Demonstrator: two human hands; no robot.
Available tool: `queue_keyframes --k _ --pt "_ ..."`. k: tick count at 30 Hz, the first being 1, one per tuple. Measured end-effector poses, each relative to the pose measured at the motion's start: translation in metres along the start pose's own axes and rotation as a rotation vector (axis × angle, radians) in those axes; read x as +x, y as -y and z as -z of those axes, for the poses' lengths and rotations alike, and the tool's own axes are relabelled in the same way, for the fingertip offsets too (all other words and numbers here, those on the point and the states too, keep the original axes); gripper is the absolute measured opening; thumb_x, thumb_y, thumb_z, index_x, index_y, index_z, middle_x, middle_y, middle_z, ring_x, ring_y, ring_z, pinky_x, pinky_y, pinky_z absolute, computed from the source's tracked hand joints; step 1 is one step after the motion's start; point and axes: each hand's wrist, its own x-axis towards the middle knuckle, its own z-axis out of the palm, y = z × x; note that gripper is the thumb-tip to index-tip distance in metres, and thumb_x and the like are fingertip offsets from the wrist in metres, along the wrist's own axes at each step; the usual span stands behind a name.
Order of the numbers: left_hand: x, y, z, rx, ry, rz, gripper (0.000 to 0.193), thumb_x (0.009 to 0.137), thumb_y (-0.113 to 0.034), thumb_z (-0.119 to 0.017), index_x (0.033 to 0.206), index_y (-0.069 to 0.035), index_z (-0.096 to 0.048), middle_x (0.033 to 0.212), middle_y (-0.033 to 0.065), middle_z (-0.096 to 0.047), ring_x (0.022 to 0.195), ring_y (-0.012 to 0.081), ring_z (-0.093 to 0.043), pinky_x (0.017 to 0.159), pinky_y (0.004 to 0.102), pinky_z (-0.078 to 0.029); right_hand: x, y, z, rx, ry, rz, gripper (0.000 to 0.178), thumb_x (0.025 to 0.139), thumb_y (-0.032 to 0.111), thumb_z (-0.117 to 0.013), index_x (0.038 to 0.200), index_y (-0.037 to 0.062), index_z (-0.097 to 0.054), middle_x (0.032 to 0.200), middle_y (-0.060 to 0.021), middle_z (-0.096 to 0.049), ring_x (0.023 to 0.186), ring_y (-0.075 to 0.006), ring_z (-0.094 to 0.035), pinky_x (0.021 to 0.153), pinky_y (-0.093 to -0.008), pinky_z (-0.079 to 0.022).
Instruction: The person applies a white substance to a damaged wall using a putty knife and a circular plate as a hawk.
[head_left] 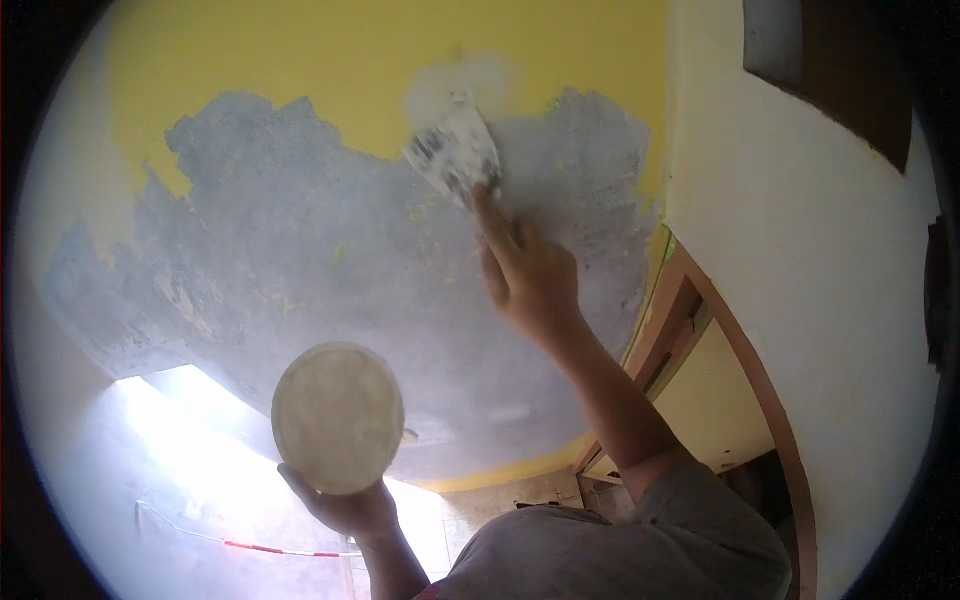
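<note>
My right hand [540,280] grips a putty knife [455,150], its wide blade smeared with white and dark filler. The index finger is stretched along the back of the blade, which lies against the wall at the border of yellow paint and bare grey. Around and above the blade tip is a whitish smear [475,80]. Lower and to the left, my left hand [350,508] holds up a round beige container [338,418] from below. Its round face is turned toward me; how deep it is, I cannot tell.
Ragged yellow paint [350,50] covers the upper wall, with a patchy grey surface [300,240] below. A brown door frame [735,330] stands at the right beside a white wall [830,260]. Bright light falls at the lower left, near a red-and-white strip [270,549].
</note>
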Motion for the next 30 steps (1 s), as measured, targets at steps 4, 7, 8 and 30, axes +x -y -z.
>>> queue_keyframes --k 4,7,8,30 --pt "-0.003 0.001 0.014 -0.331 -0.095 0.146 0.048 0.091 -0.014 -0.082 0.125 0.003 -0.052 0.123 0.0146 -0.061 0.114 0.0256 -0.06 0.099 0.0365 -0.049 -0.038 0.024 0.019 0.229 0.029 -0.03 0.061 0.097 0.01 -0.065 0.156 0.0083 -0.049 0.078 -0.0068 -0.058 0.059 -0.0143 -0.057 0.05 -0.0328 -0.049" --pt "-0.003 0.0 0.021 -0.856 0.014 0.46 0.053 0.105 -0.036 -0.06 0.143 -0.001 -0.048 0.143 0.0165 -0.055 0.13 0.0305 -0.054 0.112 0.0464 -0.043 -0.056 0.041 0.046 0.575 0.284 -0.021 0.06 0.096 0.012 -0.068 0.154 0.0094 -0.051 0.082 -0.011 -0.064 0.057 -0.019 -0.062 0.054 -0.0345 -0.056" --pt "0.003 -0.002 0.022 -1.541 -0.006 0.77 0.059 0.109 -0.045 -0.05 0.15 -0.004 -0.045 0.151 0.017 -0.051 0.138 0.0326 -0.05 0.116 0.051 -0.041 -0.061 0.047 0.053 0.71 0.431 -0.02 0.059 0.096 0.011 -0.068 0.153 0.0078 -0.051 0.085 -0.0119 -0.067 0.059 -0.0196 -0.064 0.056 -0.0347 -0.057" --pt "-0.045 0.03 0.011 -1.745 0.088 0.893 0.071 0.108 -0.06 -0.038 0.159 -0.011 -0.038 0.157 0.0132 -0.047 0.144 0.0325 -0.047 0.12 0.0527 -0.037 -0.101 0.095 0.017 1.016 1.011 -0.094 0.052 0.088 -0.002 -0.07 0.139 0.001 -0.065 0.079 -0.0094 -0.065 0.061 -0.0133 -0.057 0.057 -0.0296 -0.048"
